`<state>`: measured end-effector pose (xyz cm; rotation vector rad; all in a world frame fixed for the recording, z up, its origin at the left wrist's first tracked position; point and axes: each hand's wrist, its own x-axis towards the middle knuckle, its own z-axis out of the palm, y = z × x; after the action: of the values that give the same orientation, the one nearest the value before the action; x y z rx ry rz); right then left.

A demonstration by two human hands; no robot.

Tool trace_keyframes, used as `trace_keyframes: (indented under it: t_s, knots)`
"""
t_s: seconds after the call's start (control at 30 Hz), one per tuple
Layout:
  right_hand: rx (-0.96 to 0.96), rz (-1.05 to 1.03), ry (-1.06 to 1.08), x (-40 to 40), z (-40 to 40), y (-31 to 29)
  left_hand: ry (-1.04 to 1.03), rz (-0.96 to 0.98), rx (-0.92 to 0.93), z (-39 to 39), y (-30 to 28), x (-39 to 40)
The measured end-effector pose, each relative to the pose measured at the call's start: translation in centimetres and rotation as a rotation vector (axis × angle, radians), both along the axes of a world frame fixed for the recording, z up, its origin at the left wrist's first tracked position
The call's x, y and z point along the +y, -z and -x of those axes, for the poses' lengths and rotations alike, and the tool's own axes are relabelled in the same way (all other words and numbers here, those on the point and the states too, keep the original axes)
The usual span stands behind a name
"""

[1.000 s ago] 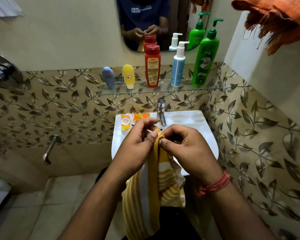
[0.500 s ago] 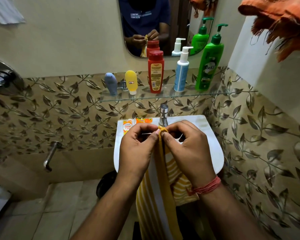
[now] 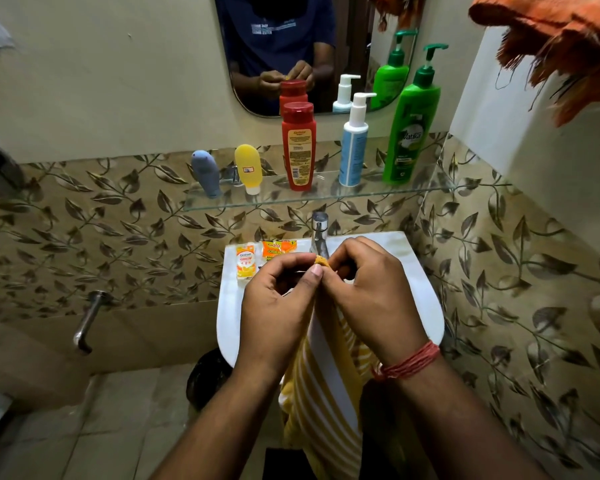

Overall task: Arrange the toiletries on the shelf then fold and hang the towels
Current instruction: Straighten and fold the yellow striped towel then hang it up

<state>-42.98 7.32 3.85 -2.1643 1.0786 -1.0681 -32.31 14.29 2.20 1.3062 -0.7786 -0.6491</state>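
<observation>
Glass shelf [image 3: 326, 199]: five bottles [image 3: 298, 147].

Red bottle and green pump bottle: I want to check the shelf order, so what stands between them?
In the head view, one blue-and-white pump bottle stands on the glass shelf between the red bottle and the green pump bottle.

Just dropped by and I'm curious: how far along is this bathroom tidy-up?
Partly done. Five bottles, from the blue tube to the green pump bottle, stand in a row on the glass shelf. In hand: the left hand and right hand pinch the top of a yellow striped towel, which hangs down unfolded. Left: folding and hanging it, perhaps the sachets on the sink too.
</observation>
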Motion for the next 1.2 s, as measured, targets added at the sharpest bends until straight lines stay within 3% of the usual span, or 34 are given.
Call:
trace_keyframes:
  t_s: [0.27,0.4,0.7,0.9,1.03,1.2]
  knots:
    - [0.161,0.24,0.019,-0.1,0.0,0.2,-0.008,-0.054,0.058,-0.4,-0.3,-1.1]
    - [0.19,0.265,-0.001,-0.2,0.0,0.3,-0.041,-0.067,0.071,-0.4,-0.4,-1.5]
    - [-0.083,-0.042,-0.17,-0.5,0.2,1.0,-0.106,-0.019,-0.049,-0.7,-0.2,-1.7]
    - [-0.172,-0.2,-0.449,-0.3,1.1,0.8,-0.104,0.059,-0.11,-1.3,-1.5,-1.6]
    - [-0.144,-0.281,-0.528,-0.2,1.2,0.8,-0.115,0.074,-0.113,-1.8,-2.2,-1.9]
    - [0.092,-0.352,-0.582,-0.6,2.0,3.2,-0.254,0.091,-0.088,-5.1,-3.1,-2.2]
